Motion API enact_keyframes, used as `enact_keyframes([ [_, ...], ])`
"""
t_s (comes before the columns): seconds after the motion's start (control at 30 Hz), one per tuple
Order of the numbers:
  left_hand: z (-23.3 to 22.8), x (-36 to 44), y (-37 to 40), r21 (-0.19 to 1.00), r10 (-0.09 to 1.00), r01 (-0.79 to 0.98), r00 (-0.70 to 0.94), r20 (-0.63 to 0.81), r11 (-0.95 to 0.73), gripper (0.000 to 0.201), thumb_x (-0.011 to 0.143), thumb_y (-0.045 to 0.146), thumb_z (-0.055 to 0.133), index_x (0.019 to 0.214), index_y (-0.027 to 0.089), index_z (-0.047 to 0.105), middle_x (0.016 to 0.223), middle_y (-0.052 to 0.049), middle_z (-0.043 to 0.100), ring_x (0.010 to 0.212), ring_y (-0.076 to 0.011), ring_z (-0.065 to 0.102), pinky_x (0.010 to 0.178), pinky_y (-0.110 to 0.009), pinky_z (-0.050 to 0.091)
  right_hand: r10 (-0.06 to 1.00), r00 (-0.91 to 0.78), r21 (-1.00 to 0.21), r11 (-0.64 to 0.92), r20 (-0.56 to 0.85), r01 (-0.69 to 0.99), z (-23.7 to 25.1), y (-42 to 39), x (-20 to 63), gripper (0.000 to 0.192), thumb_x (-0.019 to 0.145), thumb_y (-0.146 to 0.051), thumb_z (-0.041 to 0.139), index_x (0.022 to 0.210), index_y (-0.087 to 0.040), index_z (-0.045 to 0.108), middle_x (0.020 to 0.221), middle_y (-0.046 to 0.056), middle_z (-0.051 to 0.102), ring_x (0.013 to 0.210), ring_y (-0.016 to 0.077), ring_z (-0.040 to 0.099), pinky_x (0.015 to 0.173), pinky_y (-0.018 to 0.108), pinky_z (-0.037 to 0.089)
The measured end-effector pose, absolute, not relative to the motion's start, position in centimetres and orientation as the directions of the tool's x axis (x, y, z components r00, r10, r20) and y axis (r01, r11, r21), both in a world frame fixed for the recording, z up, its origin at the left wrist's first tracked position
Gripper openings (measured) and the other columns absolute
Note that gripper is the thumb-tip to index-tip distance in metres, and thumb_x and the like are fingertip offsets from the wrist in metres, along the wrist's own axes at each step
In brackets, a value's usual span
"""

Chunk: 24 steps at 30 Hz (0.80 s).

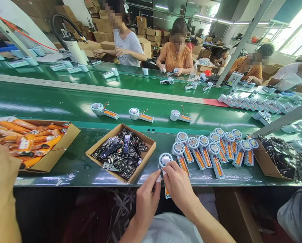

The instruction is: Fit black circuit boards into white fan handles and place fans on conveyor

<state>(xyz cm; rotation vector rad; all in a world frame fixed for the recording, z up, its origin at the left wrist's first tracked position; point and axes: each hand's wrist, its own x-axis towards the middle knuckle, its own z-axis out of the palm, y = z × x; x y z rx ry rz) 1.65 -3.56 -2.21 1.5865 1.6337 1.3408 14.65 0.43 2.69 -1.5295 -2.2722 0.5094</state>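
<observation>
A pale blue handheld fan with a round head stands at the table's front edge, partly covered by my fingers. An orange battery shows in its handle below them. My right hand is closed over the handle just under the head. My left hand pinches at the fan's neck from the left, with a white wrap on one finger. A small dark bit shows between the fingertips; its kind cannot be made out. To the right lie several similar fans with orange batteries and thin wires.
A carton of dark circuit boards sits left of my hands, and a carton of orange batteries farther left. Another person's blurred arm reaches in there. More boards lie right. Beyond, several fans ride a green belt; people sit opposite.
</observation>
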Motion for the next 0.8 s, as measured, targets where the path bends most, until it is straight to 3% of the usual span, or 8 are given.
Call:
enact_keyframes([
  [0.17,-2.0,0.7,-3.0,0.863,0.950,0.460,-0.114,0.292,-0.210,0.027,0.092,0.022,0.052,0.107,0.020,0.075,0.110,-0.009,0.078,0.100,-0.0247,0.075,0.092,-0.037,0.060,0.898,-0.414,-0.598,0.414,0.147,0.686,2.4,1.4,15.6,0.025,0.092,-0.005,0.050,0.102,-0.019,0.068,0.102,0.009,0.067,0.088,0.0194,0.066,0.076,0.028,0.051],
  [0.27,-1.1,-0.2,-2.4,0.918,0.981,0.365,-0.055,0.188,-0.156,0.026,0.091,0.024,0.054,0.104,0.020,0.076,0.102,-0.007,0.079,0.081,-0.0211,0.076,0.076,-0.031,0.064,0.862,-0.474,-0.693,0.454,0.181,0.561,2.4,2.3,16.6,0.032,0.092,-0.005,0.052,0.115,-0.021,0.066,0.100,0.006,0.068,0.089,0.0186,0.065,0.079,0.028,0.051],
  [0.37,-0.3,-1.0,-1.8,0.949,0.993,0.292,0.023,0.117,-0.119,0.026,0.091,0.027,0.055,0.102,0.020,0.077,0.100,-0.007,0.079,0.068,-0.0174,0.074,0.065,-0.027,0.063,0.818,-0.529,-0.751,0.491,0.225,0.440,2.2,2.8,17.1,0.030,0.094,-0.007,0.050,0.111,-0.022,0.070,0.101,0.006,0.068,0.092,0.0182,0.064,0.082,0.029,0.052],
  [0.53,0.0,-1.5,-1.1,0.944,0.988,0.294,0.076,0.133,-0.149,0.025,0.091,0.029,0.055,0.098,0.021,0.078,0.102,-0.008,0.079,0.088,-0.0218,0.075,0.075,-0.030,0.063,0.846,-0.477,-0.765,0.467,0.240,0.443,2.0,2.9,16.7,0.026,0.093,-0.008,0.053,0.103,-0.020,0.074,0.099,0.008,0.068,0.092,0.0191,0.063,0.083,0.031,0.051],
  [0.67,0.5,-0.9,-1.8,0.923,0.986,0.345,0.076,0.150,-0.167,0.027,0.093,0.031,0.053,0.102,0.021,0.076,0.106,-0.008,0.078,0.099,-0.0244,0.073,0.091,-0.036,0.058,0.893,-0.448,-0.840,0.282,0.052,0.464,2.8,2.7,17.1,0.020,0.094,-0.019,0.055,0.097,-0.021,0.075,0.081,0.002,0.067,0.074,0.0157,0.060,0.068,0.027,0.048],
  [0.8,0.8,0.0,-3.0,0.957,0.998,0.284,0.046,0.042,-0.054,0.038,0.099,0.037,0.041,0.120,0.022,0.068,0.115,-0.009,0.076,0.115,-0.0249,0.067,0.102,-0.039,0.052,0.917,-0.372,-0.954,-0.030,-0.144,0.297,3.0,2.5,17.9,0.023,0.091,-0.036,0.062,0.105,-0.019,0.071,0.079,0.001,0.067,0.068,0.0144,0.060,0.062,0.025,0.046],
])
